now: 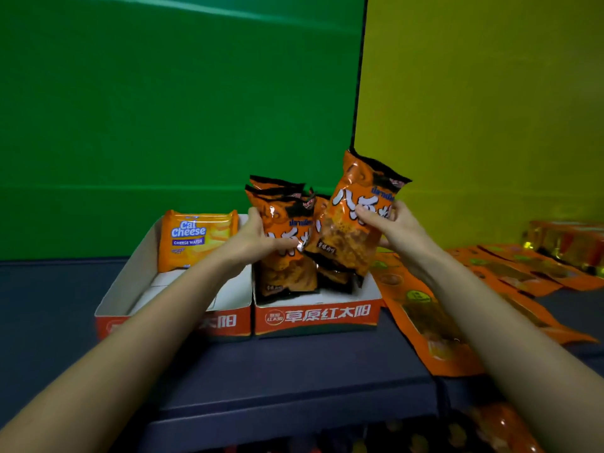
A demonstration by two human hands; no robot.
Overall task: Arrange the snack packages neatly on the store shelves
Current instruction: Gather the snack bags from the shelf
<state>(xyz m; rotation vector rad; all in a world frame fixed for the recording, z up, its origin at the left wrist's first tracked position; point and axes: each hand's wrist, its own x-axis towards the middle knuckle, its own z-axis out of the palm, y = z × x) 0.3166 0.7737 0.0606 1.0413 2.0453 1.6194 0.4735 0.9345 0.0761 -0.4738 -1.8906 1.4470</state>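
Head view: the right hand (389, 223) grips an orange-and-black foil snack bag with white characters (356, 220), fingers closed over its front, holding it tilted above the right orange-and-white cardboard display tray (317, 317). At its 9 o'clock, the left hand (258, 237) is closed around a row of matching orange-and-black bags (287, 253) standing upright in that tray. At 9 o'clock of this tray, touching it, a second orange-and-white cardboard tray (130, 282) holds an orange cheese-wafer pack (196, 240); flat orange pouches (425, 322) lie on the dark blue shelf (294, 371) at 3 o'clock.
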